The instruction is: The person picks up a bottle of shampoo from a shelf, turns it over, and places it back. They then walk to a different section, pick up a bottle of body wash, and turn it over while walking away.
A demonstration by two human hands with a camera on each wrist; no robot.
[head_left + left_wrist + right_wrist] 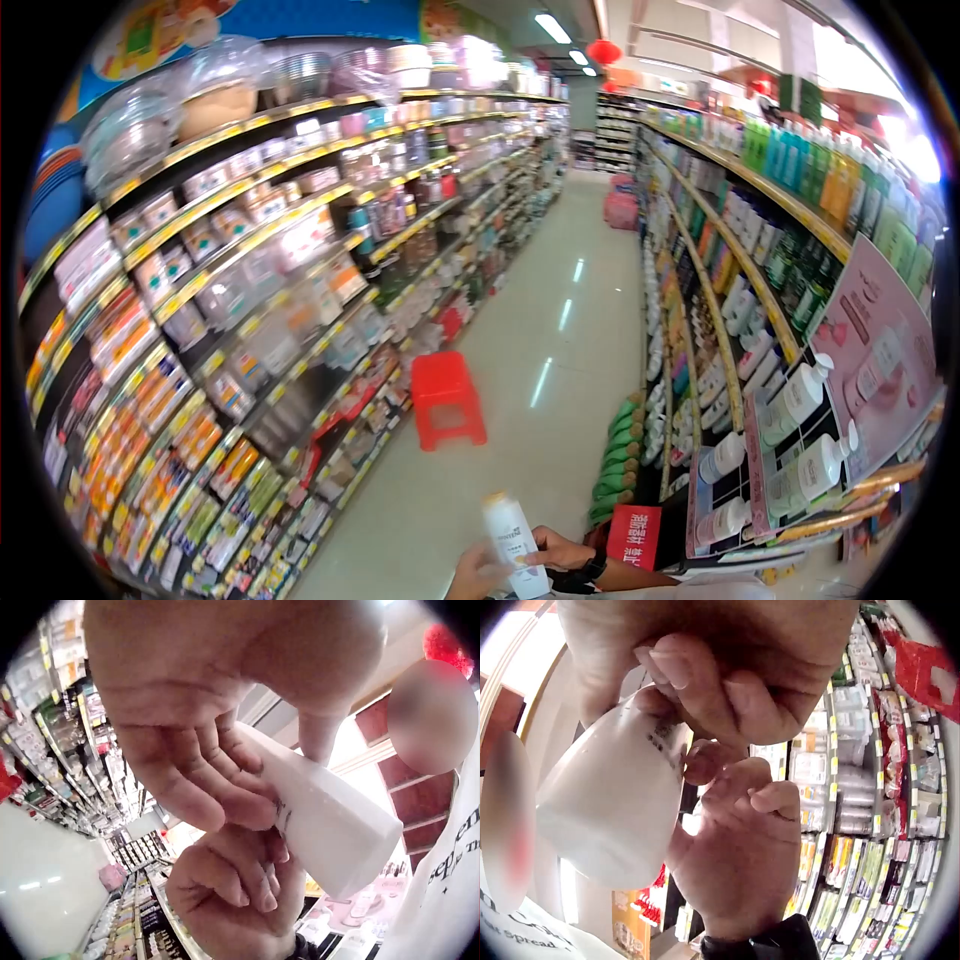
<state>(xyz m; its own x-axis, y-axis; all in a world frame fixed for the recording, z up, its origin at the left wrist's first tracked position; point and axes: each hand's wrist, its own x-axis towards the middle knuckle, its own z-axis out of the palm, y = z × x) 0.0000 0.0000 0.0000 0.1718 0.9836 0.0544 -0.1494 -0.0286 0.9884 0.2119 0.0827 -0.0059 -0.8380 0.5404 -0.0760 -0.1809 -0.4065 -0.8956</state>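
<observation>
While a red stool [447,400] stands on the aisle floor, a person's left hand [476,572] and right hand [562,550] grip a white bottle [505,522] on the near side of the stool, fingers curled around it. Judging by the grip, picking up is done and putting down is not; packed shelves [236,130] line the stool's left, pump bottles [795,402] and a pink poster [868,345] stand to its right, and the stool itself partly obstructs the aisle.
</observation>
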